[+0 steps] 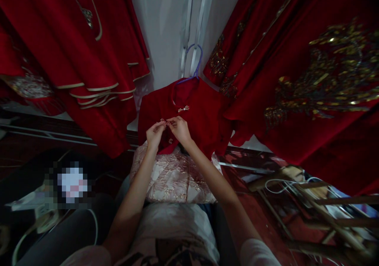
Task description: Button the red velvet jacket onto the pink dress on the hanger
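Note:
A red jacket [207,112] hangs by its collar from a purple hanger [197,70] in front of me. Its lower edge meets pale brocade cloth [174,179] with a raised leaf pattern over my lap. My left hand [155,133] and my right hand [179,128] come together at the jacket's front opening, fingertips pinched on a small decorative button fastening [163,121]. The fingers partly cover it. Another shiny fastening [183,109] shows closer to the collar, and one more [170,141] sits below the hands.
Red garments with pale trim [97,88] hang at the left. A red garment with gold beadwork [331,80] hangs at the right. White metal bars [186,25] rise behind the hanger. Lower right stands a wooden frame [319,218] with a white cable [275,185].

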Available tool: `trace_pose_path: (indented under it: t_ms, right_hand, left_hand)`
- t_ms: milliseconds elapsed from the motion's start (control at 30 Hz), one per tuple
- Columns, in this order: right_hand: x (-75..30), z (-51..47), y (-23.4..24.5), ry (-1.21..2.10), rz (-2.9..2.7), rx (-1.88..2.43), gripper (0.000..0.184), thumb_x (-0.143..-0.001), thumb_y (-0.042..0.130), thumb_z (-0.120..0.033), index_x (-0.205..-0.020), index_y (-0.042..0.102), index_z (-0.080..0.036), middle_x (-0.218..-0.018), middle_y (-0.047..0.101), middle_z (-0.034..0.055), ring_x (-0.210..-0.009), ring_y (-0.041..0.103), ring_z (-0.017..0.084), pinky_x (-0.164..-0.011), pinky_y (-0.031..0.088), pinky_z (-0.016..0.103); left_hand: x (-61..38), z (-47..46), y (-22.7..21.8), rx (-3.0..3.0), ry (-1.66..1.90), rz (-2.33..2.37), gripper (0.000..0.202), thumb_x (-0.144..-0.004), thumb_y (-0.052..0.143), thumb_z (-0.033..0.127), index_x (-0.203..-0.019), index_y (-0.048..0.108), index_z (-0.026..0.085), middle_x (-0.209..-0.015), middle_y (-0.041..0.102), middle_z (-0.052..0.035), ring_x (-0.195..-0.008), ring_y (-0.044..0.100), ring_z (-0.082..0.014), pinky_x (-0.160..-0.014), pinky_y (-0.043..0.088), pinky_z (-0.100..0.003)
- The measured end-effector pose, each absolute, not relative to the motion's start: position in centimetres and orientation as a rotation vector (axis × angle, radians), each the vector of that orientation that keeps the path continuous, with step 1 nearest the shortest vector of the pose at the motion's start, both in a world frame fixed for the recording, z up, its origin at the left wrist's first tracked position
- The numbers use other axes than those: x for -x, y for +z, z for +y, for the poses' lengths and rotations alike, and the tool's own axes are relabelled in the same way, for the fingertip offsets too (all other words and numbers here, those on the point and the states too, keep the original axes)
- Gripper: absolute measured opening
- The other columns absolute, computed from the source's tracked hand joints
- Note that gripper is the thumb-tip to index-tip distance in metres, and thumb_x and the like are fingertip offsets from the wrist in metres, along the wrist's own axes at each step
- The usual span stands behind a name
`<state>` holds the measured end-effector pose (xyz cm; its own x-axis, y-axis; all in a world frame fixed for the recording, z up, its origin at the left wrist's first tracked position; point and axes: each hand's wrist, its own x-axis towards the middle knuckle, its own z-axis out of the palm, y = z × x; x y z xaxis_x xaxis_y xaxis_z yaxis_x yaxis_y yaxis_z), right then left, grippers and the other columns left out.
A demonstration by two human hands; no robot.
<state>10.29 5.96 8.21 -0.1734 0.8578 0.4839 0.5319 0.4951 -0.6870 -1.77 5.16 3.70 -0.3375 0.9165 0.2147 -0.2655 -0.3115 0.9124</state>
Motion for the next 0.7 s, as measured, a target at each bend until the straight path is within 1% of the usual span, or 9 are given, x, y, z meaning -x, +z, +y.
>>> trace_pose_path:
  t_ms: [167,367,467,567,633,700]
  right_hand:
    - [-10.3,5.7,8.1,0.468,-1.851,1.107,0.018,-0.087,0.054,-0.017,-0.097,0.069,-0.018,-0.096,0.062,0.0047,-0.074,0.064,0.011,-0.077,0.053,0.025]
    - [-10.2,5.5,8.3,0.466,-1.834,1.138,0.021,-0.088,0.052,-0.020,-0.100,0.069,-0.019,-0.099,0.063,0.0054,-0.078,0.064,0.012,-0.082,0.053,0.027]
    - [-10.5,5.4,8.6,0.518,-1.844,1.120,0.022,-0.089,0.051,-0.021,-0.100,0.069,-0.020,-0.100,0.065,0.0048,-0.079,0.066,0.012,-0.081,0.054,0.027]
    - [-11.7,4.7,8.7,0.654,-1.837,1.032,0.025,-0.090,0.048,-0.023,-0.107,0.066,-0.022,-0.104,0.069,0.0028,-0.086,0.067,0.012,-0.083,0.054,0.026]
    - [-13.2,3.9,8.5,0.704,-1.799,1.027,0.026,-0.090,0.049,-0.024,-0.110,0.064,-0.022,-0.106,0.070,0.0028,-0.087,0.068,0.012,-0.082,0.055,0.026]
    - [-14.9,2.9,7.9,0.694,-1.755,1.096,0.024,-0.089,0.051,-0.025,-0.107,0.065,-0.020,-0.103,0.071,0.0037,-0.085,0.068,0.013,-0.079,0.055,0.027]
  left_hand:
    - [1.9,5.0,3.9,-1.058,1.792,1.103,0.030,-0.065,0.073,0.028,-0.090,0.071,0.013,-0.092,0.073,-0.0079,-0.086,0.069,-0.0173,-0.093,0.052,-0.037]
    - [2.5,4.9,3.9,-1.181,1.772,1.150,0.025,-0.065,0.073,0.030,-0.083,0.070,0.014,-0.088,0.073,-0.0070,-0.084,0.069,-0.0188,-0.089,0.053,-0.037]
    - [2.7,5.3,3.6,-1.239,1.748,1.118,0.023,-0.067,0.070,0.029,-0.085,0.067,0.014,-0.088,0.072,-0.0066,-0.085,0.068,-0.0174,-0.089,0.052,-0.036]
    - [2.7,5.6,2.9,-1.256,1.703,1.110,0.022,-0.071,0.063,0.026,-0.090,0.060,0.016,-0.084,0.069,-0.0046,-0.080,0.067,-0.0147,-0.083,0.052,-0.033]
    - [2.6,5.5,2.1,-1.297,1.636,1.182,0.020,-0.069,0.062,0.022,-0.087,0.056,0.016,-0.078,0.066,-0.0024,-0.074,0.064,-0.0132,-0.076,0.052,-0.031]
    - [2.5,4.8,1.2,-1.429,1.502,1.287,0.019,-0.064,0.064,0.018,-0.081,0.055,0.017,-0.075,0.063,-0.0011,-0.068,0.061,-0.0125,-0.070,0.050,-0.029]
